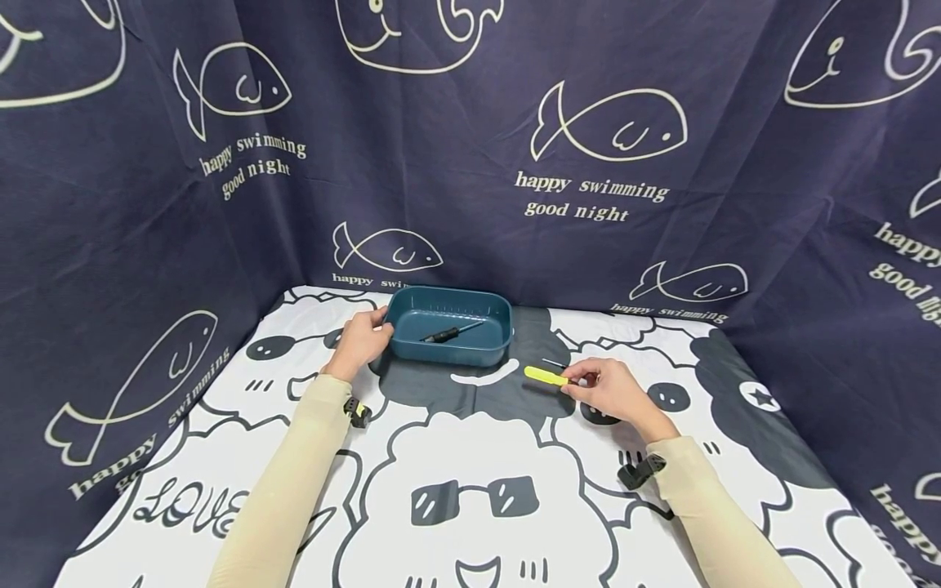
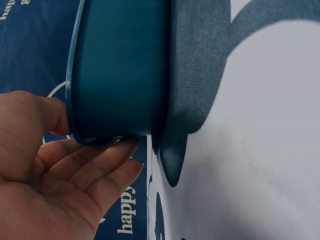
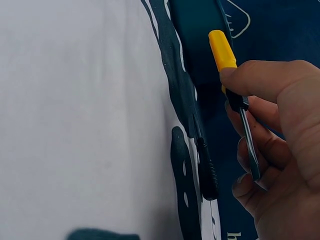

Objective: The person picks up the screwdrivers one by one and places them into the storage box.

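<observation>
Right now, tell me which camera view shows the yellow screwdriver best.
The right wrist view: the yellow screwdriver appears large, handle and metal shaft both visible in the right hand. The head view shows it small, its shaft mostly hidden. The left wrist view doesn't show it.

The left arm [image 1: 290, 482] and right arm [image 1: 720, 514] extend forward, apart. The left hand [image 1: 360, 341] opposes its thumb [image 2: 54, 116] to slightly bent fingers [image 2: 117, 156]. The right hand [image 1: 610, 390] pinches between thumb and fingers.

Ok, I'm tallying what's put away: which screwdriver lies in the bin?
The black-handled screwdriver inside the teal bin. The yellow-handled screwdriver is in the right hand; the other black one lies outside, on the cloth.
</observation>
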Action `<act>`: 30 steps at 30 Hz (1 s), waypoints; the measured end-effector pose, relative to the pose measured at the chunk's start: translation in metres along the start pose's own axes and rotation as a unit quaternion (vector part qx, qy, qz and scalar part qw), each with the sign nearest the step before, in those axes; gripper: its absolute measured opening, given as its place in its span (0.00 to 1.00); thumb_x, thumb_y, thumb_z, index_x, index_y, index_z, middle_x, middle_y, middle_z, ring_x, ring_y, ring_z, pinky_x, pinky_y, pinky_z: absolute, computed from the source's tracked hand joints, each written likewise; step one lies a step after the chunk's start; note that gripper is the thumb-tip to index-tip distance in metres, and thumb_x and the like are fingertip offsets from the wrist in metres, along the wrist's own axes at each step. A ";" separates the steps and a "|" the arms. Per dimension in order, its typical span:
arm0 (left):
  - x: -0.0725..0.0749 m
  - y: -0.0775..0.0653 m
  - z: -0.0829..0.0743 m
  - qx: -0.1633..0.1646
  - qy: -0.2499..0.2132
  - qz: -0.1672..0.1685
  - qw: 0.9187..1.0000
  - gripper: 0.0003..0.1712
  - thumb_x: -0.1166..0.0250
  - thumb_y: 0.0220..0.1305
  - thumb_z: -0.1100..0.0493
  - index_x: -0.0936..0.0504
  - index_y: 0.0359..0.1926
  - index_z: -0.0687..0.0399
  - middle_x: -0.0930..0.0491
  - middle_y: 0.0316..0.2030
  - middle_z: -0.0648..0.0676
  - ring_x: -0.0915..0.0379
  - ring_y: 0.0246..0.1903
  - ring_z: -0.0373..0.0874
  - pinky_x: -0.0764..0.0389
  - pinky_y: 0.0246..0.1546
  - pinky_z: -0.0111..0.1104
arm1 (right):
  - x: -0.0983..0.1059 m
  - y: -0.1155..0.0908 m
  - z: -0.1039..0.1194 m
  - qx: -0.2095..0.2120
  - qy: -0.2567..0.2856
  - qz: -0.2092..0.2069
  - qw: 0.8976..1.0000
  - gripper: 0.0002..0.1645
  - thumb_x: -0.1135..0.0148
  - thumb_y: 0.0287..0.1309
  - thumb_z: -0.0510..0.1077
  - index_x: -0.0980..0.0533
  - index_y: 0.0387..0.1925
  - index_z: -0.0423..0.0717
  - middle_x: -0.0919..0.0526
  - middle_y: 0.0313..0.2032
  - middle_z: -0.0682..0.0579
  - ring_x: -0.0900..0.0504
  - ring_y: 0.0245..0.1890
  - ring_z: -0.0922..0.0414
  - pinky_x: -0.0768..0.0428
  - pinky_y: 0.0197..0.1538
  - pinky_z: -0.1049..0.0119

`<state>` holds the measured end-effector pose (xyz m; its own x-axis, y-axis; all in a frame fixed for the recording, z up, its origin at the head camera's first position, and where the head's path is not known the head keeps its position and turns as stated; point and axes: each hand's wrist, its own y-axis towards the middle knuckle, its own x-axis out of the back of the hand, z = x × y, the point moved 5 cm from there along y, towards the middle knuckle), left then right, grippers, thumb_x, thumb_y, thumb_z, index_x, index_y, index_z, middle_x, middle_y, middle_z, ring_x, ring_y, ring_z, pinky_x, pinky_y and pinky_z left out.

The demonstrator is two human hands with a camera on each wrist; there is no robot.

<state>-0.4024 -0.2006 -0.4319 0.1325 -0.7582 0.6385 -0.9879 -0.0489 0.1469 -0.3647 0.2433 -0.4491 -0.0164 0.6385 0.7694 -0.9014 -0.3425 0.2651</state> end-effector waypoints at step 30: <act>0.000 0.000 0.000 -0.005 0.000 0.002 1.000 0.31 0.45 0.72 0.56 0.30 0.74 0.59 0.22 0.65 0.61 0.30 0.69 0.58 0.31 0.69 0.54 | 0.006 0.001 0.011 -0.013 -0.015 -0.041 0.999 0.09 0.21 0.52 0.45 0.11 0.37 0.55 0.15 0.29 0.59 0.26 0.26 0.58 0.30 0.29 0.67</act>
<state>-0.4022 -0.2005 -0.4324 0.1291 -0.7589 0.6383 -0.9876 -0.0404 0.1517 -0.3605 0.2392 -0.4374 0.0699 0.6432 0.7625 -0.9099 -0.2722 0.3130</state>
